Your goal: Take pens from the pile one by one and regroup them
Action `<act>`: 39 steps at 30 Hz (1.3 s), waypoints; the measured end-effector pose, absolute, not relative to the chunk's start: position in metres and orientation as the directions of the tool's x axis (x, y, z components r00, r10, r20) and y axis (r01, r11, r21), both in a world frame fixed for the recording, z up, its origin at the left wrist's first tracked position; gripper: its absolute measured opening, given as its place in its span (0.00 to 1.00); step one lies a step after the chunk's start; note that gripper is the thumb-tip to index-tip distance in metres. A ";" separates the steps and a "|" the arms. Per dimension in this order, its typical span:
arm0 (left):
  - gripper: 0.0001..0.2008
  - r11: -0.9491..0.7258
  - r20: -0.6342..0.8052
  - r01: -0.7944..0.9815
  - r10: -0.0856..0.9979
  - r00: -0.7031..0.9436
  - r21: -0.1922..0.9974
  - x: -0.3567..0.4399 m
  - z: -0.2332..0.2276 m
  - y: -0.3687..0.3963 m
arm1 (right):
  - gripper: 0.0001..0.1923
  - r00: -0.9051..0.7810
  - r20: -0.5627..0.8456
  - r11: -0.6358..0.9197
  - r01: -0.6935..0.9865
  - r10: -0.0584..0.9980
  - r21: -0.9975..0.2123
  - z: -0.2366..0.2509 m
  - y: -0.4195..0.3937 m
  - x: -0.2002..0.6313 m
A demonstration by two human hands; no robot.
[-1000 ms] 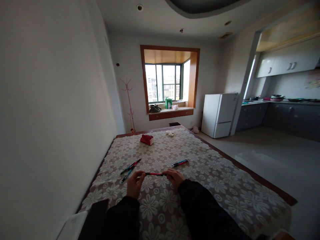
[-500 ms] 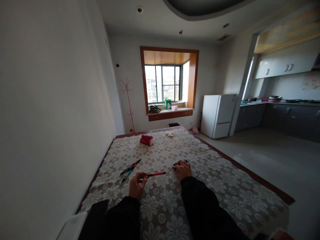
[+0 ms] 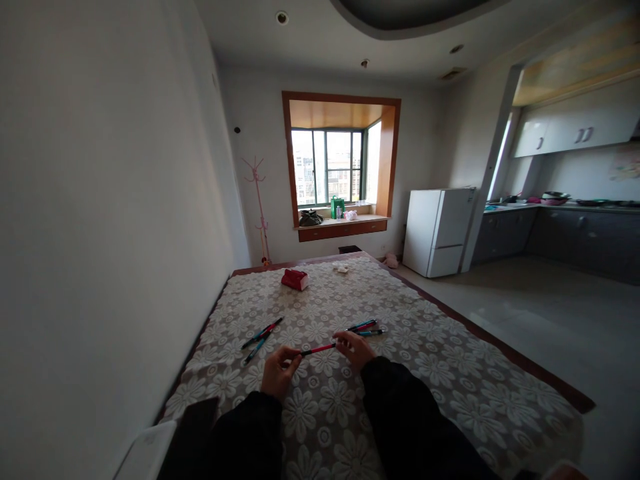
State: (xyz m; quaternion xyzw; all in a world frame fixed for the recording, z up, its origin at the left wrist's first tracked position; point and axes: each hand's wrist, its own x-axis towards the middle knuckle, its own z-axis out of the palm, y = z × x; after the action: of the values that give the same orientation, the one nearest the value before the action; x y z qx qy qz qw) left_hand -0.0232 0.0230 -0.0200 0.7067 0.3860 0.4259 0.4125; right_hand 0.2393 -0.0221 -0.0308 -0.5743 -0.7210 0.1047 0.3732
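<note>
A red and black pen (image 3: 319, 349) lies level between my two hands, just above the flowered tablecloth (image 3: 345, 400). My left hand (image 3: 280, 369) pinches its dark left end. At the other end, the fingertips of my right hand (image 3: 354, 348) are closed on the tip. Just beyond my right hand rests a group of pens (image 3: 370, 329), blue and red with dark parts. To the left of my left hand lies another small group of pens (image 3: 261, 339), in red, black and teal.
A red packet (image 3: 295, 279) and a small white item (image 3: 341, 269) sit farther back on the table. A dark object beside a white one (image 3: 150, 450) is at the lower left. The wall (image 3: 125, 200) borders the table's left side; a fridge (image 3: 435, 230) stands beyond.
My right hand has left the pens on the right and moved left to the red pen's free end. My left hand keeps hold of the pen.
</note>
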 end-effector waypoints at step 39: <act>0.17 -0.160 0.396 0.959 0.917 0.056 0.235 -0.063 -0.022 0.041 | 0.05 0.492 0.224 -0.423 0.858 0.841 -0.292 -0.020 -0.033 0.290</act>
State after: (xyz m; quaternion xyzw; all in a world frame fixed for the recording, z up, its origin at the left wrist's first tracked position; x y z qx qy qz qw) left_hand -0.0632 0.0405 -0.0215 0.7252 0.6464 0.2328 -0.0452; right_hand 0.2901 -0.0330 -0.0204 -0.8433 -0.5037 -0.0217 0.1861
